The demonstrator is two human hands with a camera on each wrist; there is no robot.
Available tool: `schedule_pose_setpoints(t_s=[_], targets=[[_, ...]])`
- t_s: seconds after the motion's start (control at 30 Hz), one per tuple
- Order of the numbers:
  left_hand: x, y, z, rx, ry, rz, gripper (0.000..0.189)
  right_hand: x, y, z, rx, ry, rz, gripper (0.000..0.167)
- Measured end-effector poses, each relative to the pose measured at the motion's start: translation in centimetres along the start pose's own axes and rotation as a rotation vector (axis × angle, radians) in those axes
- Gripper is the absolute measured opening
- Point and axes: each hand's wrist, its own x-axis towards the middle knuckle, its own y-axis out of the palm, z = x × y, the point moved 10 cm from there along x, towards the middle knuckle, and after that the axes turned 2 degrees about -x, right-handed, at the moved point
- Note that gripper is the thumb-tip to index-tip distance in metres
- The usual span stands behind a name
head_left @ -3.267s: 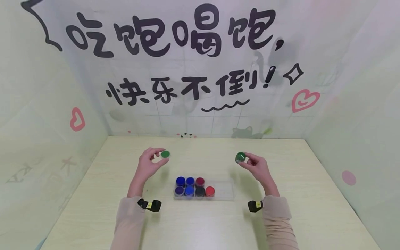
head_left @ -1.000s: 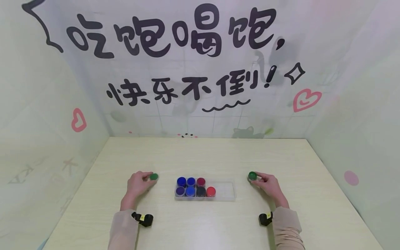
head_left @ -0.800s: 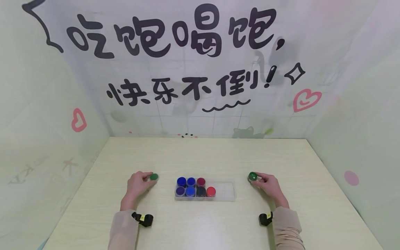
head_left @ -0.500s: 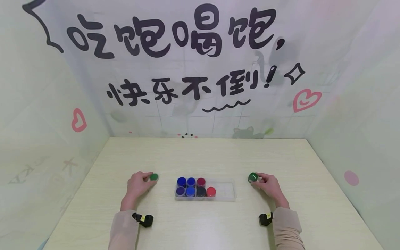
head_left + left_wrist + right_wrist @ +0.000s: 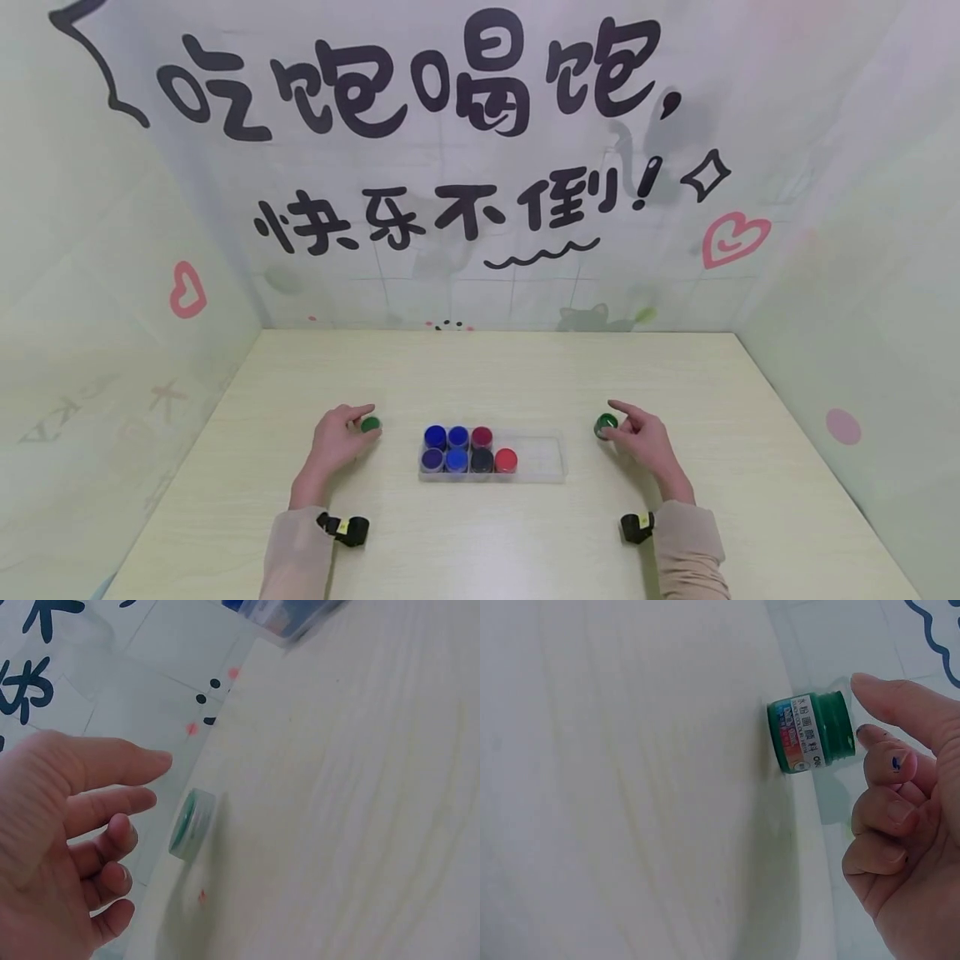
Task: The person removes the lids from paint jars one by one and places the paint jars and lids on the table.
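Note:
On the table's left part lies a clear-rimmed green lid (image 5: 371,424); the left wrist view shows this lid (image 5: 192,825) flat on the wood. My left hand (image 5: 337,437) is beside it, and thumb and fingers stand apart from it, loosely bent. At the right, an uncapped green paint jar (image 5: 606,426) stands upright, its printed label (image 5: 798,733) facing the right wrist camera. My right hand (image 5: 647,440) has its thumb and index finger spread close by the jar's open mouth, with a gap showing in the right wrist view. The other fingers curl loosely.
Between the hands sits a clear plastic tray (image 5: 540,458) with several blue, purple, black and red paint jars in its left part. Its right part has bare slots. Printed cloth walls (image 5: 480,292) close off the back and sides of the table (image 5: 480,542).
Both hands came down and toward me, out to either side of the tray, bringing the lid and the jar to the table. Since half a second ago, the fingers have spread and let both go.

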Motion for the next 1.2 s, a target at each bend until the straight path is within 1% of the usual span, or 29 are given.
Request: schedule_pose_setpoints(t_s=[0.1,0.17,0.27,0.37,0.47,0.53,0.6,0.7,0.8,0.87,1.07,1.13,1.2], targets=[[0.1,0.2,-1.6,-0.041,0.055,0.023,0.042,-0.1,0.1,1.5,0.023,-0.064,-0.006,0.044],[0.2,0.6,-2.5,-0.067,0.081,0.047,0.042,-0.4,0.3,3.0,0.047,-0.099,-0.002,0.039],[0.1,1.2,-3.5,-0.104,0.106,0.086,0.041,-0.8,1.0,5.3,0.069,-0.142,0.025,0.033],[-0.1,2.0,-4.3,-0.112,0.139,0.132,0.043,-1.0,2.1,7.0,0.066,-0.159,0.071,0.029],[-0.4,2.9,-5.0,-0.084,0.189,0.178,0.046,-0.9,3.4,7.5,0.038,-0.189,0.115,0.027],[-0.7,3.4,-5.5,-0.071,0.226,0.212,0.049,-0.6,4.3,7.3,0.013,-0.206,0.141,0.026],[-1.0,3.9,-5.9,-0.060,0.251,0.243,0.051,-0.3,5.2,6.8,-0.002,-0.215,0.162,0.025],[-1.3,4.6,-6.1,-0.057,0.241,0.292,0.055,0.1,6.5,6.1,-0.033,-0.223,0.194,0.024],[-1.6,5.2,-6.0,-0.049,0.199,0.328,0.059,0.2,7.6,6.2,-0.064,-0.232,0.230,0.022],[-1.8,5.5,-6.1,-0.048,0.183,0.344,0.061,0.1,8.3,6.5,-0.102,-0.243,0.253,0.021],[-2.1,6.0,-6.0,-0.008,0.196,0.349,0.065,-0.1,10.3,7.5,-0.277,-0.305,0.319,0.021],[-2.2,6.1,-6.0,0.001,0.206,0.351,0.067,-0.2,10.8,7.8,-0.339,-0.315,0.325,0.021],[-2.2,6.4,-5.9,0.007,0.203,0.356,0.070,-0.2,11.1,8.0,-0.381,-0.317,0.328,0.022]])
